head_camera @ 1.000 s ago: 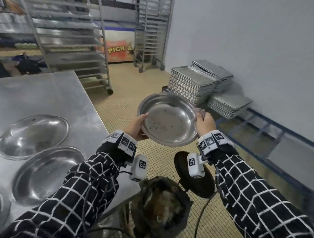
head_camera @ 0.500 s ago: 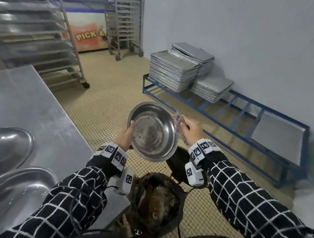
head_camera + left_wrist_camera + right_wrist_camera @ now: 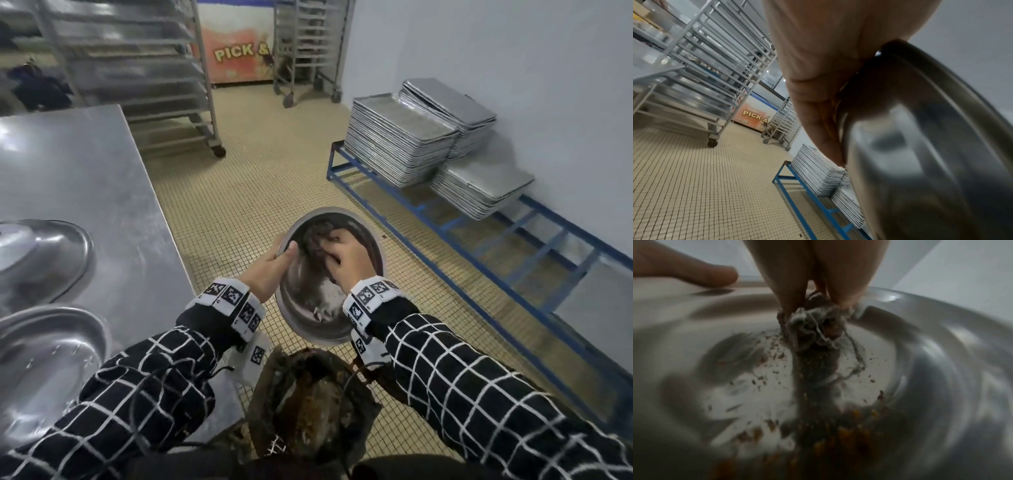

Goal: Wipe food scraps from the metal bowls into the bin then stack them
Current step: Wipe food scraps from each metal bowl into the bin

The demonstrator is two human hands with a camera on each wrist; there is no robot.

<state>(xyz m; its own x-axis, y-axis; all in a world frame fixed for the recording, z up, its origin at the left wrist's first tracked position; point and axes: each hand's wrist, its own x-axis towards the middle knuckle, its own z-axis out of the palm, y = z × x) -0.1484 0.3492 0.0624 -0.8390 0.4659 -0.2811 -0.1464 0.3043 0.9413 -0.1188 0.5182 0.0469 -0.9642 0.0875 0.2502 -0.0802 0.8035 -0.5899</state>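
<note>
My left hand (image 3: 265, 270) grips the near-left rim of a metal bowl (image 3: 329, 322), thumb hooked over the inside edge and the remaining fingers (image 3: 818, 123) curled against the outer wall, as the left wrist view shows. The bowl is held in the air, tilted with its opening toward me, directly above the bin (image 3: 310, 407), whose dark liner holds brown food waste. My right hand (image 3: 346, 262) is inside the bowl; its fingers (image 3: 789, 293) are closed in a narrow pinch around a crumpled, soiled cloth (image 3: 813, 322), which is pressed against the bowl's inner surface just below the fingertips. In the right wrist view, dark crumbs and orange-brown scraps (image 3: 838, 434) lie scattered on the metal beneath and on the wrist side of the cloth; the picture is blurred, so I cannot tell finer detail. To the left of my left fingers, the steel desk (image 3: 89, 178) carries two further metal bowls: one near the sleeve (image 3: 44, 363) and one beyond it (image 3: 41, 257), lying close together. Beyond and to the right of my right fingers, stacks of sheet trays (image 3: 400, 150) rest on a blue frame rack (image 3: 479, 253) against the wall. Wheeled tray racks (image 3: 137, 68) stand on the tiled floor (image 3: 260, 192) farther off.
</note>
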